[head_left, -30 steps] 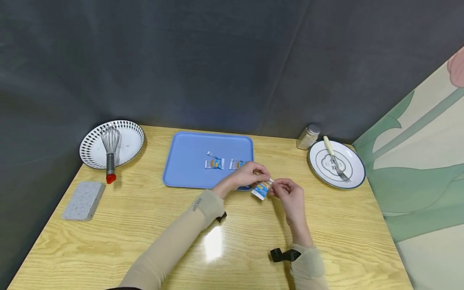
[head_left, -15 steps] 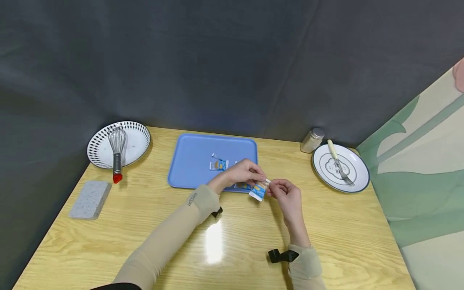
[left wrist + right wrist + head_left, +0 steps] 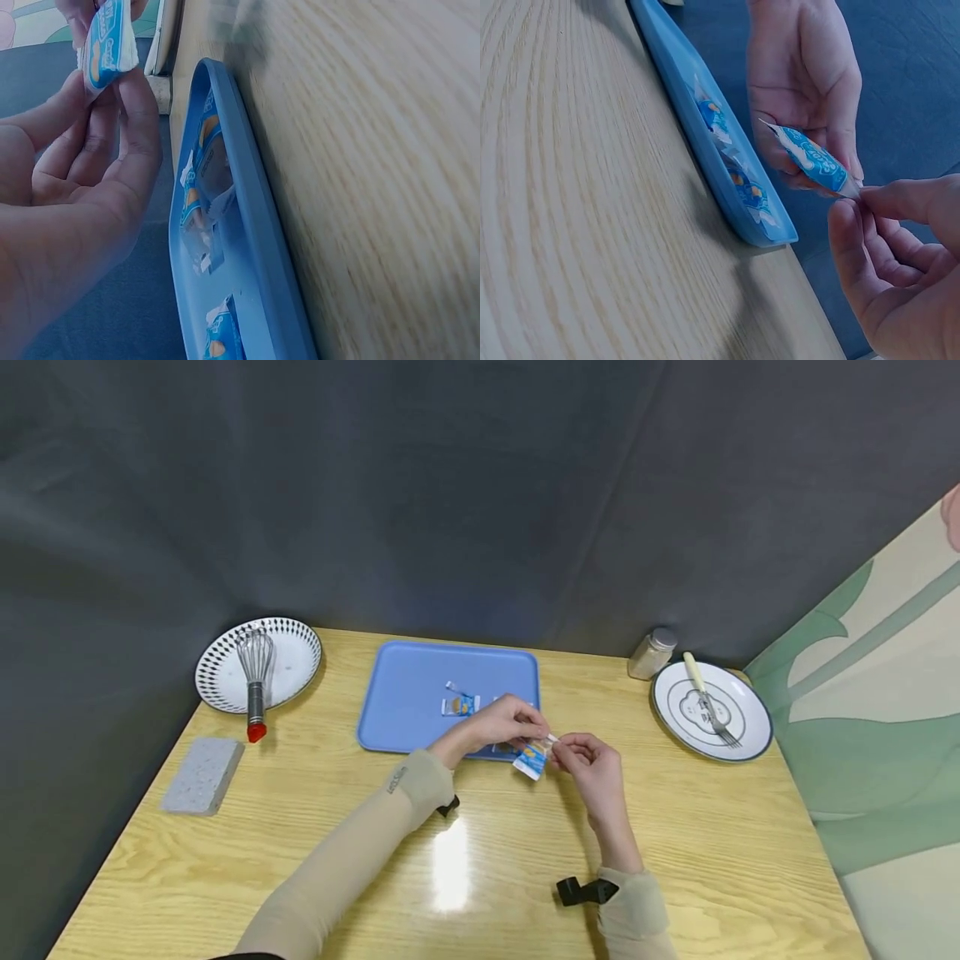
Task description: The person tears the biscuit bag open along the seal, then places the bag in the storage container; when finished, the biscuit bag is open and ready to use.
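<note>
Holding a small blue-and-white sachet (image 3: 531, 758) between both hands, I have it raised off the wooden table (image 3: 712, 852), just in front of the near edge of the blue tray (image 3: 405, 693). My left hand (image 3: 501, 724) pinches its upper end between thumb and fingertips, the remaining fingers curled behind it. My right hand (image 3: 589, 762) pinches the same end from the other side, thumb against forefinger, gripping what appears to be a narrow strip or corner of the wrapper, though the head view is too small to confirm this. The sachet's long axis runs on a slant: in the head view its upper end points toward my right hand and away from me, and its lower end points down toward my left forearm and the table. In the right wrist view the sachet (image 3: 811, 160) lies across my left fingers (image 3: 840, 142), its pointed sealed end aimed toward the tray and its other end meeting my right thumb (image 3: 911, 199). Other sachets (image 3: 461, 703) of the same kind lie on the tray, at least two, partly hidden behind my left hand. At the left rear a whisk (image 3: 256, 681) rests on a patterned plate (image 3: 296, 647), with a grey sponge (image 3: 202, 775) nearer to me. At the right rear a fork (image 3: 711, 702) lies on a white plate (image 3: 750, 735), and a small shaker jar (image 3: 651, 654) stands just beside that plate.
</note>
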{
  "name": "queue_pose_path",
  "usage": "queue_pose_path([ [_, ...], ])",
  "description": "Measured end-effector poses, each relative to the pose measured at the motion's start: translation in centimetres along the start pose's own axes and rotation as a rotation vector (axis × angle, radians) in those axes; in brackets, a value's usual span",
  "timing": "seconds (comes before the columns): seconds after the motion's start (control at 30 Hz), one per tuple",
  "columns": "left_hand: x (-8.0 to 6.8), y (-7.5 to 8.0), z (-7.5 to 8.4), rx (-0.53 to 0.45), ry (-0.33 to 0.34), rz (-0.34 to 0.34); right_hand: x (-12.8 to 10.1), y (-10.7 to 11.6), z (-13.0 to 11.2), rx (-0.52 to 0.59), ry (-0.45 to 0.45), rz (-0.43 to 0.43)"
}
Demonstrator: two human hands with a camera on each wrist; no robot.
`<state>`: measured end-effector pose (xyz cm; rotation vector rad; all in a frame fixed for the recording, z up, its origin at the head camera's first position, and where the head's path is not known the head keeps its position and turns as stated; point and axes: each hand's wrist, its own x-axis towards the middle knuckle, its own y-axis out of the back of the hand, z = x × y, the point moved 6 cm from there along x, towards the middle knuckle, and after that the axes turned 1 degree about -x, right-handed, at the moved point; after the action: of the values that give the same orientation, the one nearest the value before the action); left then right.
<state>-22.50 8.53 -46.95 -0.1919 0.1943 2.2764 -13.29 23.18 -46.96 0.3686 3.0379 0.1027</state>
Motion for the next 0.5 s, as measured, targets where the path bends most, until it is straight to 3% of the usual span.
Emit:
queue_pose_path([
  [0.23,-0.2,-0.2,0.7,0.043,-0.045,-0.002,0.1,-0.1,-0.2,0.005,-0.005,0.007],
  [0.5,0.1,0.5,1.1,0.100,-0.063,0.056,1.1,-0.7,-0.4,0.020,0.027,0.001],
])
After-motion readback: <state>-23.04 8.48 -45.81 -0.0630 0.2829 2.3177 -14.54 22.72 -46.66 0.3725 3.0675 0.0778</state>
